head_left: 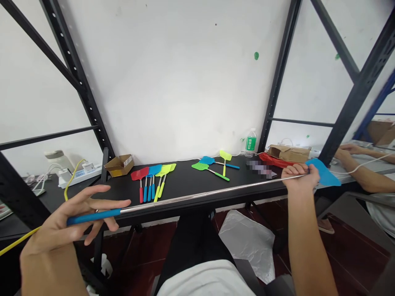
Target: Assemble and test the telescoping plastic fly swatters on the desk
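Note:
A blue fly swatter is stretched out long between my two hands, its thin metal rod (197, 195) crossing in front of the table. My left hand (68, 222) has the blue handle (95, 216) lying across it, with several fingers stretched out above and below. At the other end, my right hand (300, 176) is closed round the rod just below the blue swatter head (324, 172). Behind the rod, a red fly swatter (140, 174), blue ones (154, 170) and yellow ones (166, 169) lie in a row. Further right lie a green one (200, 166), another blue one (207, 160) and a yellow one (225, 155).
The black table (182, 181) stands against a white wall between black metal posts. On it are a small cardboard box (119, 165), a water bottle (250, 144), an open carton (286, 154) and a power strip (80, 174). Another person's arm (359, 166) shows at far right.

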{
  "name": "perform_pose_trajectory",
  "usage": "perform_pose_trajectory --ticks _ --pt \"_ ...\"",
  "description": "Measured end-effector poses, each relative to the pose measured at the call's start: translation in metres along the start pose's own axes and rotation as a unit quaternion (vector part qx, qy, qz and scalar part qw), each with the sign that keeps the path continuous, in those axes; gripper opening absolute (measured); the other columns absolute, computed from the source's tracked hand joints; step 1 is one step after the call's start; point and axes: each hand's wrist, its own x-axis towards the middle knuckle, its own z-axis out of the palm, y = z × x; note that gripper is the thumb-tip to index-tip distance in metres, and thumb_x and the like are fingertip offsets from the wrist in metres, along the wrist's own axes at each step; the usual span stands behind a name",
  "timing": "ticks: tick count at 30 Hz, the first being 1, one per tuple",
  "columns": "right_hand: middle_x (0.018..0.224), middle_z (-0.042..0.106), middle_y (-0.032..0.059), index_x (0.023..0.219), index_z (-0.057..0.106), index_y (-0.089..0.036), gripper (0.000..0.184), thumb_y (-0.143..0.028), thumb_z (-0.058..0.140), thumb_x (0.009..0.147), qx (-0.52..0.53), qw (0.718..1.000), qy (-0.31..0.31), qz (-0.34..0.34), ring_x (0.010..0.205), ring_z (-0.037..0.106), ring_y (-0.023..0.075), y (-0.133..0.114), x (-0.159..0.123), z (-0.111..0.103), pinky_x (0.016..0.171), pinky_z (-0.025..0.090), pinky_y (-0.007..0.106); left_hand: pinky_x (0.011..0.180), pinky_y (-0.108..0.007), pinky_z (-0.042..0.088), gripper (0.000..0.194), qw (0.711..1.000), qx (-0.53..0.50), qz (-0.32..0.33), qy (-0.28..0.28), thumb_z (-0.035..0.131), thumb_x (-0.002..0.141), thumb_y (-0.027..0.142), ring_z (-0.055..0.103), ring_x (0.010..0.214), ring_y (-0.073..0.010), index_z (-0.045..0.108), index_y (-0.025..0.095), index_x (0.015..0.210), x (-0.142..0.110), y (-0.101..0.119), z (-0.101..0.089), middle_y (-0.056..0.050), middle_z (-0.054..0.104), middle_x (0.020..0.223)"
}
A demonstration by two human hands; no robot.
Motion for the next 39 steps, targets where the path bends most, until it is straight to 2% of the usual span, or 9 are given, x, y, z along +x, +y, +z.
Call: perform_pose_trajectory --ticks 2,4,8,11,18,24,30,34,39 --pt "0.044 0.029 -0.0093 0.066 0.032 -0.023 0.023 -0.029 0.042 0.086 0.076 0.996 -0.027 0.041 0.033 0.03 0.0094 -0.006 -0.001 -0.001 0.034 0.027 0.024 0.042 -0.026 0.051 0.06 0.996 0.021 -0.054 0.062 0.071 0.087 0.036 0.074 0.077 -0.0318 0.041 0.041 0.138 0.008 0.002 0.006 -0.016 0.069 0.129" --pt "0.045 0.028 -0.009 0.066 0.033 -0.023 0.022 -0.027 0.045 0.085 0.148 0.984 -0.057 0.079 0.034 0.028 0.0103 -0.012 -0.003 -0.002 0.035 0.025 0.025 0.05 -0.028 0.055 0.061 0.991 0.033 -0.098 0.089 0.075 0.085 0.035 0.073 0.077 -0.0291 0.043 0.034 0.137 0.017 0.003 0.01 -0.017 0.069 0.128" --pt "0.045 0.02 -0.0092 0.063 0.034 -0.023 0.028 -0.027 0.053 0.082 0.232 0.961 -0.102 0.113 0.035 0.02 0.0107 -0.02 -0.008 0.0 0.036 0.018 0.027 0.076 -0.036 0.059 0.061 0.984 0.057 -0.144 0.082 0.074 0.085 0.039 0.071 0.078 -0.0231 0.043 0.028 0.137 0.029 0.003 0.01 -0.014 0.074 0.118" --pt "0.045 0.019 -0.0093 0.06 0.033 -0.023 0.031 -0.027 0.056 0.082 0.254 0.953 -0.116 0.118 0.035 0.018 0.0103 -0.021 -0.011 0.003 0.037 0.016 0.026 0.075 -0.032 0.057 0.06 0.981 0.091 -0.144 0.091 0.074 0.085 0.04 0.068 0.072 -0.0193 0.046 0.026 0.136 0.03 0.002 0.008 -0.009 0.077 0.103" --pt "0.044 0.019 -0.0095 0.059 0.031 -0.023 0.033 -0.029 0.055 0.082 0.22 0.96 -0.129 0.118 0.034 0.021 0.0103 -0.021 -0.012 0.007 0.036 0.018 0.026 0.075 -0.03 0.054 0.058 0.979 0.127 -0.139 0.079 0.072 0.084 0.042 0.067 0.072 -0.0197 0.049 0.021 0.134 0.036 -0.001 0.009 -0.007 0.076 0.091" --pt "0.044 0.02 -0.0086 0.059 0.028 -0.024 0.035 -0.024 0.057 0.079 0.224 0.951 -0.158 0.141 0.036 0.021 0.0111 -0.015 -0.022 0.016 0.036 0.02 0.027 0.069 -0.027 0.051 0.056 0.969 0.162 -0.144 0.119 0.074 0.082 0.042 0.062 0.067 -0.0175 0.053 0.024 0.131 0.035 0.001 0.01 -0.001 0.07 0.08" --pt "0.043 0.017 -0.0084 0.059 0.025 -0.025 0.035 -0.016 0.053 0.078 0.226 0.952 -0.158 0.136 0.035 0.017 0.011 -0.006 -0.032 0.025 0.035 0.018 0.028 0.058 -0.022 0.044 0.035 0.969 0.184 -0.144 0.074 0.071 0.085 0.04 0.053 0.06 -0.0132 0.066 0.024 0.116 0.049 0.006 0.027 0.004 0.057 0.065" --pt "0.043 0.015 -0.0088 0.059 0.021 -0.026 0.036 -0.017 0.051 0.077 0.199 0.962 -0.146 0.113 0.033 0.016 0.0105 -0.001 -0.033 0.029 0.033 0.019 0.028 0.059 -0.023 0.048 0.034 0.967 0.208 -0.136 0.05 0.072 0.084 0.044 0.056 0.06 -0.0135 0.072 0.021 0.109 0.065 0.006 0.041 0.001 0.06 0.067" --pt "0.042 0.014 -0.0088 0.058 0.021 -0.025 0.036 -0.017 0.049 0.078 0.184 0.968 -0.139 0.102 0.032 0.017 0.0105 0.003 -0.037 0.034 0.032 0.018 0.026 0.062 -0.024 0.051 0.032 0.969 0.212 -0.118 0.054 0.073 0.082 0.046 0.059 0.063 -0.0139 0.077 0.021 0.102 0.076 0.005 0.054 -0.003 0.067 0.074"
